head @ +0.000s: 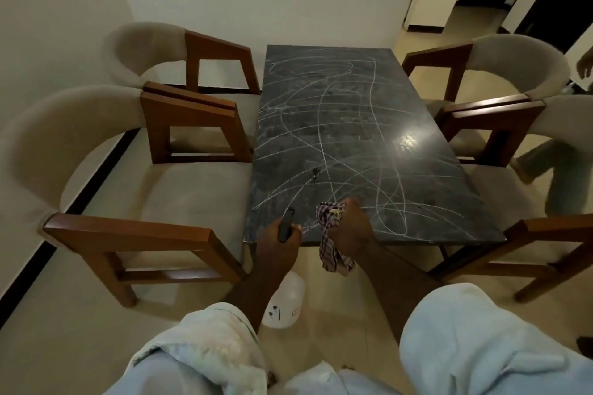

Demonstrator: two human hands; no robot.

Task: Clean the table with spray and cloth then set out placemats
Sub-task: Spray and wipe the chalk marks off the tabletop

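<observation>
Spraying step, likely; left hand [276, 245] gripping spray bottle [285, 300], right hand [349, 229] clutching cloth [330, 250]; next: mist table [353, 125] beyond grips.

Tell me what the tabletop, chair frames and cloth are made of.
Tabletop: dark stone, likely marble, polished; it mirrors a bright glare. Chair frames: reddish-brown wood, smooth satin finish, grain too faint to confirm. Cloth: thin checked woven fabric, hanging limp from the right hand.

- Table [321, 90] centre.
- Near-left chair [128, 196] and far-left chair [179, 54] along its left side.
- Near-right chair [545, 196] and far-right chair [500, 67] along its right side.
- Spray bottle [284, 301] at near edge, left of cloth [330, 247].
</observation>
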